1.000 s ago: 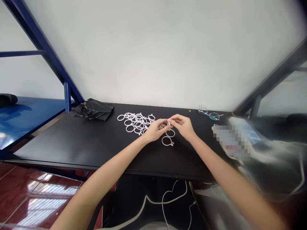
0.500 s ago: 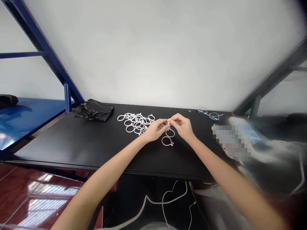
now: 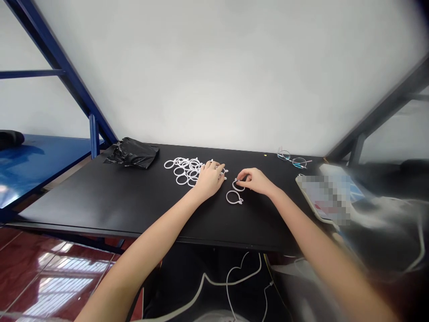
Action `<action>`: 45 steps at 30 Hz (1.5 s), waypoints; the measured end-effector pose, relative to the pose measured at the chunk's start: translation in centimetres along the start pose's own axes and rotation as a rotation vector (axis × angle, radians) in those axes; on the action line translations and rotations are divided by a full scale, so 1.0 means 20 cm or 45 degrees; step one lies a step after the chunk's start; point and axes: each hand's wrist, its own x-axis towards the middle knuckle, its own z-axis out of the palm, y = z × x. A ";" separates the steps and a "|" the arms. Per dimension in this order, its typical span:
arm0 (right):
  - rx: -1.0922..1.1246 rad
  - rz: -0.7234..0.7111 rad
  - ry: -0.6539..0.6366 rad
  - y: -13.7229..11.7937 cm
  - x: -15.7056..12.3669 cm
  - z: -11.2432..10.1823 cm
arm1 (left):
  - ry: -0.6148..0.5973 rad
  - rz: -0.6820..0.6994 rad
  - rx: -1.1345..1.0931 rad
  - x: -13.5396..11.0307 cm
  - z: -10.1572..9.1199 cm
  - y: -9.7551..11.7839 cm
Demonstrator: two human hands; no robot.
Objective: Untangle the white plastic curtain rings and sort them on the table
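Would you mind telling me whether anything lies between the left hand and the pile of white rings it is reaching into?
Nothing visible does. The left hand already rests on the near edge of the pile of white rings, fingers among them, on bare black table.

Small workshop, black worktable (image 3: pixel 100 201), blue steel racking (image 3: pixel 63 71)

Ring pile (image 3: pixel 186 170) left of two rings (image 3: pixel 235 192); bag (image 3: pixel 131 153) farther left.
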 end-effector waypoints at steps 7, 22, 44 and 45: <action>-0.068 -0.019 0.123 -0.01 -0.01 0.00 | -0.063 -0.045 0.124 -0.02 0.00 0.01; 0.584 -0.179 0.603 -0.05 0.02 0.07 | -0.046 -0.030 -0.834 0.02 -0.03 0.08; 0.781 -0.341 0.317 -0.21 -0.07 0.19 | 0.130 0.233 -0.476 -0.02 -0.07 0.09; 0.777 -0.335 0.309 -0.21 -0.07 0.19 | 0.135 0.231 -0.461 -0.02 -0.07 0.09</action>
